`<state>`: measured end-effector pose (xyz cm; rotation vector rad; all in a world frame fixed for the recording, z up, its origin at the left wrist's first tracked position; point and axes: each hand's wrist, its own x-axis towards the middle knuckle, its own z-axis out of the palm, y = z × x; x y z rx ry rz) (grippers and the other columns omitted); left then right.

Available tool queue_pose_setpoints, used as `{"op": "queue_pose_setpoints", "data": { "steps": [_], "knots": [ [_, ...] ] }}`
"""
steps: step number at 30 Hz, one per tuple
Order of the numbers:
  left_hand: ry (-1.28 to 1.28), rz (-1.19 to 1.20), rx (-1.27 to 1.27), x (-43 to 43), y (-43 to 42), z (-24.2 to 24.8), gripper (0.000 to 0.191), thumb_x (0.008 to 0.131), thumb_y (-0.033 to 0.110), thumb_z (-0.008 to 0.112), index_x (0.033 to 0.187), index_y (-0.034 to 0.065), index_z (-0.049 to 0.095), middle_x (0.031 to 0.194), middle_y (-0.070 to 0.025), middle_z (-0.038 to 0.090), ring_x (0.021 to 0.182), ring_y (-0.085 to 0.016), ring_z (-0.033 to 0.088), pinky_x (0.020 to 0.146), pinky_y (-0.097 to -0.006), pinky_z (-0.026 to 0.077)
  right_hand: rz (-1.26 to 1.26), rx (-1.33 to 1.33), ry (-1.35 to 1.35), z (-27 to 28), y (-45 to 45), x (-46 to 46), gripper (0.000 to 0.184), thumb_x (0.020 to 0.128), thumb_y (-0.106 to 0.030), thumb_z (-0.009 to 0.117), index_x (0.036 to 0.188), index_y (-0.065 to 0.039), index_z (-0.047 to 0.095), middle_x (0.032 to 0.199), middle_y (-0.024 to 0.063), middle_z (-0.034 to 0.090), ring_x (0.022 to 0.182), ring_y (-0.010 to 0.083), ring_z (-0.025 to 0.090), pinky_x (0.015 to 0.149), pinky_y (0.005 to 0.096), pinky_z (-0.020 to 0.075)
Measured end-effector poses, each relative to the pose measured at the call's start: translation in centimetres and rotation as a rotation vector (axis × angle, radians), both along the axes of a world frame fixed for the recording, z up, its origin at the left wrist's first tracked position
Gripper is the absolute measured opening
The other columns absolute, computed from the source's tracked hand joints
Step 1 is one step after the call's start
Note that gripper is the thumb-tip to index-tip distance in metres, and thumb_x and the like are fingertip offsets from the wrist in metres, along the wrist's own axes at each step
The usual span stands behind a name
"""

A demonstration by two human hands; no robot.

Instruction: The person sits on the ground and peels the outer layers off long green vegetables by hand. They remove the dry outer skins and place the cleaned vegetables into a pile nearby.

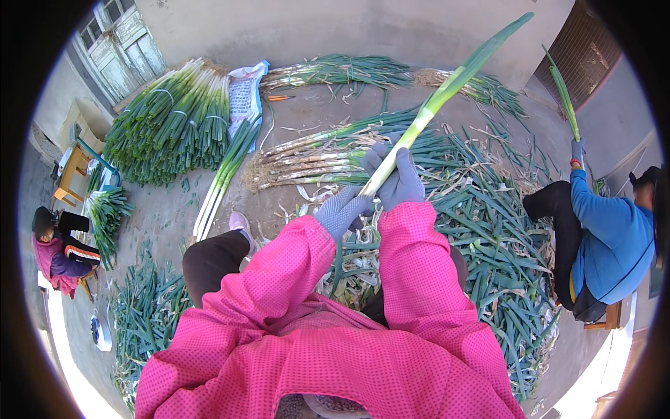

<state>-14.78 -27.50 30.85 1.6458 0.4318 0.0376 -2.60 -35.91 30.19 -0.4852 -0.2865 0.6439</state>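
Both my hands wear grey knit gloves. A thick green onion stalk slants up to the right, its white end low between my hands. My left hand grips it near the pale lower end. My right hand is closed around the white shank a little higher. Behind my hands lie untrimmed green onions with roots and dry skins. Left of them, several cleaned green onions rest on the ground, white ends towards me.
Large tied bundles of green onions stand at upper left beside a printed sack. Cut leaves are heaped at my right. A person in blue sits at right holding a green onion; another person sits at far left.
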Motion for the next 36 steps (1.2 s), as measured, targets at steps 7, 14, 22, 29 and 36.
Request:
{"op": "queue_pose_setpoints", "data": {
  "steps": [7, 14, 22, 29, 36],
  "knots": [
    [0.063, 0.091, -0.106, 4.1, -0.6, 0.5, 0.039, 0.088, 0.04, 0.047, 0.084, 0.0025, 0.057, 0.061, -0.0029, 0.051, 0.045, -0.012, 0.046, 0.038, -0.0256, 0.035, 0.075, 0.028, -0.047, -1.3, -1.0, 0.8, 0.036, 0.095, -0.016, 0.039, 0.127, -0.001, 0.036, 0.121, 0.0219, 0.048, 0.11, 0.0351, 0.052, 0.098, 0.0471, 0.0407],
    [-0.016, -0.017, -0.222, 3.2, -1.6, -1.5, 0.027, 0.09, 0.022, 0.047, 0.105, 0.0001, 0.053, 0.073, -0.0041, 0.054, 0.052, -0.011, 0.049, 0.045, -0.0244, 0.039, 0.06, -0.068, -0.002, -0.4, -2.5, 1.2, 0.036, 0.093, -0.015, 0.044, 0.126, -0.003, 0.038, 0.104, 0.0159, 0.054, 0.093, 0.0279, 0.056, 0.089, 0.0418, 0.0457],
    [-0.219, -0.371, 0.235, 2.3, 1.3, -1.2, 0.052, 0.08, 0.015, 0.053, 0.13, 0.001, 0.045, 0.11, -0.0155, 0.058, 0.101, -0.017, 0.057, 0.09, -0.0278, 0.044, -0.2, 0.096, 0.004, 0.9, -4.2, 2.5, 0.033, 0.092, -0.017, 0.051, 0.123, -0.011, 0.043, 0.083, 0.0032, 0.053, 0.067, 0.0128, 0.052, 0.071, 0.0354, 0.0496],
    [0.025, -0.132, 0.299, 3.8, -1.9, -0.3, 0.043, 0.083, 0.037, 0.063, 0.109, 0.0033, 0.06, 0.083, -0.0084, 0.062, 0.071, -0.015, 0.057, 0.064, -0.0301, 0.046, -0.235, 0.156, -0.079, 1.6, -4.8, 2.3, 0.039, 0.093, -0.017, 0.05, 0.129, -0.013, 0.038, 0.086, 0.0055, 0.054, 0.07, 0.0155, 0.053, 0.074, 0.0393, 0.0504],
    [-0.158, -0.382, -0.203, 4.2, -0.8, 0.1, 0.039, 0.083, 0.018, 0.057, 0.114, -0.006, 0.055, 0.089, -0.0119, 0.064, 0.067, -0.015, 0.062, 0.06, -0.0274, 0.053, -0.149, 0.274, 0.005, 1.7, -6.2, 2.7, 0.037, 0.093, -0.02, 0.05, 0.128, -0.013, 0.041, 0.088, 0.0061, 0.056, 0.071, 0.0147, 0.055, 0.071, 0.0375, 0.0505]
  ]
}}
